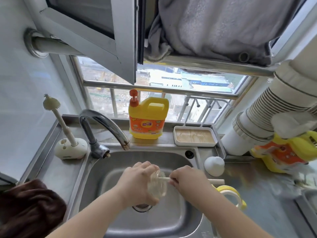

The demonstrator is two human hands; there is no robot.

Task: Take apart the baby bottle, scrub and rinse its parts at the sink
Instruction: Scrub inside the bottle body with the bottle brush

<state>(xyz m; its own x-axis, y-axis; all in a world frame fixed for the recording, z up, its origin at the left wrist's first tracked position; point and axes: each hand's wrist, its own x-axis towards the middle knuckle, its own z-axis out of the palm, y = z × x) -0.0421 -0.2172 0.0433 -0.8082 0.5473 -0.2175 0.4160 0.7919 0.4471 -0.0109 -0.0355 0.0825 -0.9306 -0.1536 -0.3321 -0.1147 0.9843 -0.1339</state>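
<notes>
a clear baby bottle body (158,183) is lying on its side above the steel sink (171,219), its open mouth facing right. the left hand (137,182) is gripping it from behind. a cream brush handle (216,181) is running level into the mouth, with the right hand (187,177) pinching it just beside the rim. on the surface right of the sink, a yellow collar with handles (230,194) is lying partly hidden behind the right arm, and a white domed cap (214,165) is sitting near the sink's back corner.
</notes>
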